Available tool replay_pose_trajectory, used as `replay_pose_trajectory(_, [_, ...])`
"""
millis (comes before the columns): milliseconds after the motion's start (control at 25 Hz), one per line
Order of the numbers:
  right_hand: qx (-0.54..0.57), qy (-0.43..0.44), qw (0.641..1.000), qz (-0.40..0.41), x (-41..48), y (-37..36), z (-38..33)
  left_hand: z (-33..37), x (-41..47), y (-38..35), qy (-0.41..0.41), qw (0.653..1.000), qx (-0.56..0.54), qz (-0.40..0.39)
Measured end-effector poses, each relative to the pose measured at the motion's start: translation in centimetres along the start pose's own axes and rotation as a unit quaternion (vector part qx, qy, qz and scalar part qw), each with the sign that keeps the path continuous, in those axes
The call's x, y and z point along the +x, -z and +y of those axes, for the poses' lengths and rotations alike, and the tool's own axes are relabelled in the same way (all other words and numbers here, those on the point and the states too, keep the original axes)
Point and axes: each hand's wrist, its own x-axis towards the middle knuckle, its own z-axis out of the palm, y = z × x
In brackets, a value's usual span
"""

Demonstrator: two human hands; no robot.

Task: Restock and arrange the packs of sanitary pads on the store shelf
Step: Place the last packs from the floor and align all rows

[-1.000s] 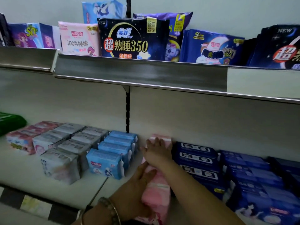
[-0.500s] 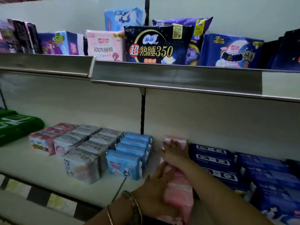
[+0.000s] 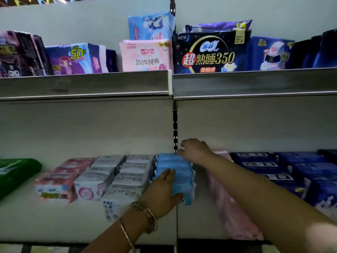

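A row of light blue pad packs [image 3: 176, 167] runs front to back on the lower shelf [image 3: 60, 223]. My left hand [image 3: 163, 190] lies flat against the front packs of that row, fingers straight. My right hand [image 3: 195, 149] reaches to the row's back end with fingers curled at the rearmost pack; whether it grips is blurred. A row of pink packs [image 3: 231, 207] lies just right of the blue row, partly under my right forearm. White packs [image 3: 131, 178] and pink-and-white packs [image 3: 60, 181] stand to the left.
Dark blue packs [image 3: 284, 170] fill the lower shelf's right side. Green packs [image 3: 14, 172] sit at the far left. The upper shelf [image 3: 255, 83] carries large standing packs, a black one [image 3: 209, 52] in the middle. A slotted upright [image 3: 175, 125] splits the back wall.
Both hands left the pink row and moved left to the light blue row. The view has shifted left and up.
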Motion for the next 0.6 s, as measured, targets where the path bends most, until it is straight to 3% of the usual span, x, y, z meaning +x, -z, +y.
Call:
replay_pose_trajectory(120, [0.022,-0.011,1.000,-0.016,1.0,-1.6,-1.0,-1.1,0.2,0.0,-0.006,0.997,0.071,0.015])
replay_pose_trajectory(240, [0.041,-0.007,0.995,-0.091,2.5,-3.1,-1.5,-1.4,1.1,-0.1,0.029,0.987,0.154,-0.016])
replay_pose_trajectory(360, [-0.026,0.036,0.985,-0.165,3.3,-4.6,-2.3,-0.7,2.1,-0.6,0.077,0.977,0.183,-0.076])
replay_pose_trajectory(600, [-0.055,0.028,0.979,-0.196,4.6,-7.3,-2.1,0.0,3.9,-1.0,0.116,0.965,0.214,-0.099])
